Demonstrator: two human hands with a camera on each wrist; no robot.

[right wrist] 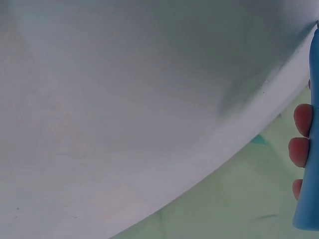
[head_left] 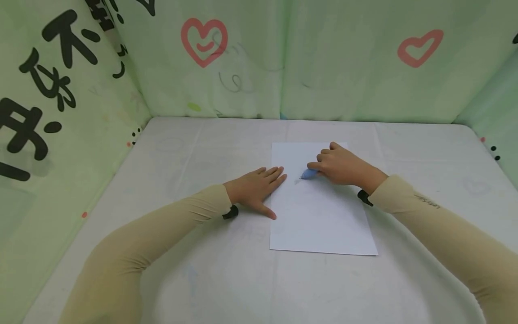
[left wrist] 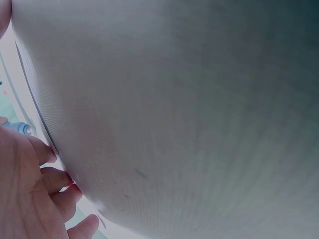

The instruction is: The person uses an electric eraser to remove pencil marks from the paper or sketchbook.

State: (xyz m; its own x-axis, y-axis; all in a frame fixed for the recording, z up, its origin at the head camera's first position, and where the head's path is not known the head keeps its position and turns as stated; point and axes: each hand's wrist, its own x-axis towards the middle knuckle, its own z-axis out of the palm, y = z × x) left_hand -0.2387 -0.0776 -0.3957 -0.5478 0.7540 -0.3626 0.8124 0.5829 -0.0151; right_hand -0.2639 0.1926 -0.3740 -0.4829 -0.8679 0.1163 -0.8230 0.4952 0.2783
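A sheet of white paper (head_left: 319, 225) lies on the table. My left hand (head_left: 259, 189) is spread flat, its fingertips resting at the sheet's left edge and its thumb lower down on that edge. With curled fingers my right hand (head_left: 340, 164) grips a thick blue pen-like tube (head_left: 310, 173) over the upper part of the sheet. Its narrow tip points down and left, right at the paper, beside a small faint grey mark (head_left: 298, 181). In the right wrist view the smooth blue tube (right wrist: 310, 149) shows at the right edge, with fingertips (right wrist: 299, 152) behind it.
A white cloth (head_left: 194, 279) covers the table and shows fold lines. Green curtains (head_left: 344, 81) with hearts and black lettering rise along the back and both sides. Dark wrist bands (head_left: 230, 213) show at both cuffs of the beige sleeves.
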